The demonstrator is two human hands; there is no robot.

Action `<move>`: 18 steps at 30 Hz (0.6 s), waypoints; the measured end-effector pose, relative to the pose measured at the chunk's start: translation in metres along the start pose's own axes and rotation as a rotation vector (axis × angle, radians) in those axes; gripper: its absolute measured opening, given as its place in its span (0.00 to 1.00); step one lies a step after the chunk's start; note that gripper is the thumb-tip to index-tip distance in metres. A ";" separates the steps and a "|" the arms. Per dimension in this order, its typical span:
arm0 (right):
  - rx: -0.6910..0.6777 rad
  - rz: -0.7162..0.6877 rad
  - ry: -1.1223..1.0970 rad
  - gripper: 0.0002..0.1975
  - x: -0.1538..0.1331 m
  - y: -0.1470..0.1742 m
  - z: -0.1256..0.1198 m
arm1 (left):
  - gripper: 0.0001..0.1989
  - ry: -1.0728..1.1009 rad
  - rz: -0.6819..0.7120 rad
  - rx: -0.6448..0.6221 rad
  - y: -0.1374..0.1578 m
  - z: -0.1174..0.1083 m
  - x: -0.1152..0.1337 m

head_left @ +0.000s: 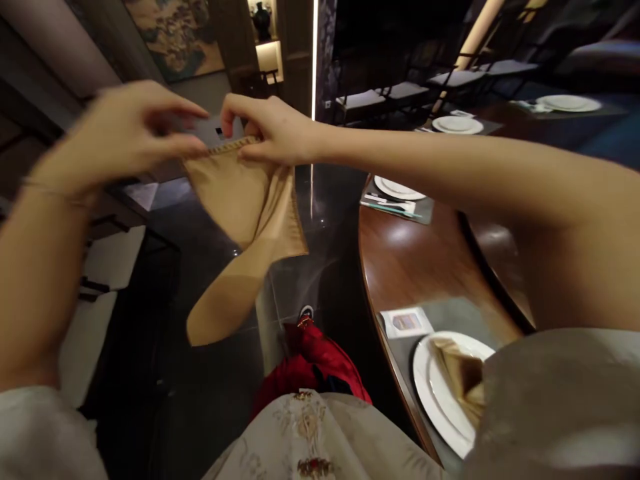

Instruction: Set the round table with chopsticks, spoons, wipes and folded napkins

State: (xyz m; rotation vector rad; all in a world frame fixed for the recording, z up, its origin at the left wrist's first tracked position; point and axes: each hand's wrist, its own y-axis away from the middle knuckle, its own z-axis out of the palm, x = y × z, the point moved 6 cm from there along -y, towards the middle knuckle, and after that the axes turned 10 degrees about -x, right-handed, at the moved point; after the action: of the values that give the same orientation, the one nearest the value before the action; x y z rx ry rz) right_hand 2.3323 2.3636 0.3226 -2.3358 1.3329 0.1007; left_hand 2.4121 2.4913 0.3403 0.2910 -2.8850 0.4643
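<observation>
A gold-tan cloth napkin point(235, 187) with a stitched hem hangs above the floor, its top edge stretched between my two hands and its lower end twisted and trailing to the left. My left hand point(125, 130), slightly blurred, has its thumb on the left end of the hem. Its index finger is lifted apart from the thumb, and the other fingers are partly hidden. My right hand point(273, 130) pinches the hem further right, thumb in front and fingers curled behind. Folds gather beneath that grip.
The curved wooden table point(395, 247) on the right bears a white plate point(425, 373) with a folded gold napkin point(463, 373), a printed card point(406, 323) and more place settings. Chairs with pale seats point(113, 257) stand at left and beyond the table. The dark tiled floor point(210, 373) lies below.
</observation>
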 end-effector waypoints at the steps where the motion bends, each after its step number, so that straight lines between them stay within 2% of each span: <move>1: 0.007 -0.030 -0.026 0.14 0.018 -0.005 -0.001 | 0.31 -0.098 0.049 -0.076 -0.021 0.018 -0.006; 3: 0.022 -0.057 -0.062 0.13 0.055 -0.016 -0.009 | 0.30 -0.093 0.064 -0.164 -0.064 0.046 -0.028; 5: 0.008 0.014 -0.076 0.15 0.100 -0.022 -0.017 | 0.28 0.052 -0.031 -0.132 -0.100 0.055 -0.059; 7: -0.062 0.149 -0.056 0.21 0.153 -0.017 -0.020 | 0.25 0.145 -0.144 0.000 -0.126 0.046 -0.094; 10: -0.124 0.337 -0.011 0.26 0.232 0.006 -0.022 | 0.21 0.138 -0.194 0.204 -0.157 0.023 -0.142; 12: -0.103 0.421 -0.003 0.27 0.275 0.023 -0.028 | 0.21 0.145 -0.196 0.202 -0.182 0.023 -0.172; 15: -0.074 0.500 -0.005 0.23 0.319 0.042 -0.043 | 0.22 0.283 -0.197 0.190 -0.227 0.046 -0.210; 18: -0.106 0.591 0.011 0.16 0.357 0.048 -0.054 | 0.16 0.428 -0.156 0.208 -0.278 0.085 -0.229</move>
State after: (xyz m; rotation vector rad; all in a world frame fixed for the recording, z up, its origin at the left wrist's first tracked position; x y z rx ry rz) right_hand 2.4739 2.0344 0.2554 -1.9456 2.0238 0.3457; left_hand 2.6805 2.2415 0.2887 0.3924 -2.3832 0.7026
